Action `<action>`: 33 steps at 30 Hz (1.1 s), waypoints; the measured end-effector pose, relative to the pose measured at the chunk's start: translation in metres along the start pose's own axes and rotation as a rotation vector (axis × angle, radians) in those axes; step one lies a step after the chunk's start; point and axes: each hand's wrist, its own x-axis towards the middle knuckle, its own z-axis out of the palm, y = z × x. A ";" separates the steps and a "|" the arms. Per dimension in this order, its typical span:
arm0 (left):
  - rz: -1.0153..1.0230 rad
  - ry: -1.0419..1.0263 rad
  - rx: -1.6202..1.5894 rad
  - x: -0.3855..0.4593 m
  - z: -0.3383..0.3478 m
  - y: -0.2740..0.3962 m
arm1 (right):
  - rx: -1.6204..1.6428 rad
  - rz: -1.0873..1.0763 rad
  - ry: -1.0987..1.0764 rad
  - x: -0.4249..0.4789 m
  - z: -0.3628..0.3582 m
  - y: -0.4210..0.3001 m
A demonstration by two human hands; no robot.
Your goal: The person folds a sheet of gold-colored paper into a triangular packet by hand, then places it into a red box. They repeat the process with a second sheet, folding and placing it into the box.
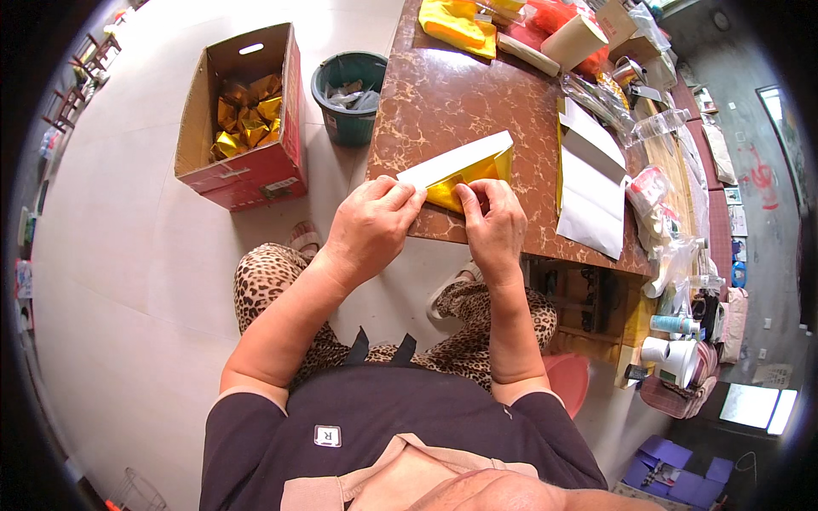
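A sheet of gold foil paper with a white back lies partly folded at the near edge of the brown marbled table. Its white side shows along the upper fold, and gold faces up below. My left hand pinches the left corner between thumb and fingers. My right hand grips the lower gold edge, thumb in front and fingers curled. To the right of my hands rests a stack of white-backed sheets, with a gold edge showing on its left side.
On the floor at left stands an open cardboard box holding several folded gold paper pieces. Beside it is a dark green bin with rubbish inside. A yellow cloth-like bundle, a cardboard tube and plastic bottles crowd the table's far and right sides.
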 end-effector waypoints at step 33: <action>0.010 -0.130 0.156 0.000 0.003 0.007 | -0.155 0.037 -0.010 0.004 0.004 -0.006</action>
